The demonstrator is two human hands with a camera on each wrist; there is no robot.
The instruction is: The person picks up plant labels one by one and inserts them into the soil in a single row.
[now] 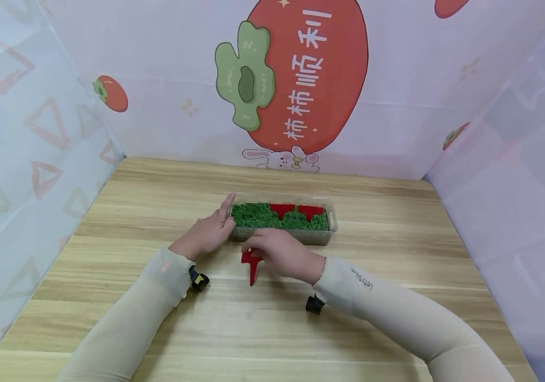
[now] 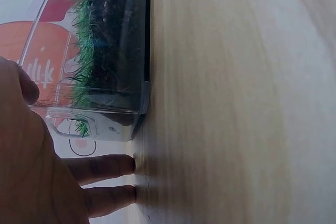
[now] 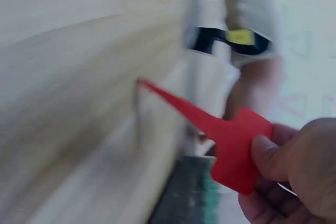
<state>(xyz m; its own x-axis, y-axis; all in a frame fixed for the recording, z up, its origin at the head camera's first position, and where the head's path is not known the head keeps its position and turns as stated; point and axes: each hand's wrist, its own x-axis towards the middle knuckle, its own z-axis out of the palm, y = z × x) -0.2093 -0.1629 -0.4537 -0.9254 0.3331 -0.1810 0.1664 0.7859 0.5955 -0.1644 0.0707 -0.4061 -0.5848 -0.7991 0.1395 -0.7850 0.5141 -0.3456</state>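
Note:
My right hand [image 1: 284, 253] pinches a red T-shaped plant label [image 3: 239, 148] by its broad head, thumb on one face. Its pointed stem slants down toward the table in front of a clear plastic box [image 1: 279, 236]. Green artificial grass [image 1: 253, 216] fills that box over a dark layer. Two more red plant labels stand in the grass, one near the middle [image 1: 282, 209] and one toward the right end [image 1: 310, 211]. At the box's left end is my left hand [image 1: 209, 232], thumb by the wall and rim, with two outstretched fingertips [image 2: 126, 165] down at the tabletop.
The box stands on a wood-grain table [image 1: 253, 329], toward its back edge. A printed cloth [image 1: 167, 127] with persimmons and a rabbit hangs behind, and pale cloth sides rise left and right. The box has a cut-out handle [image 1: 332, 219] at its right end.

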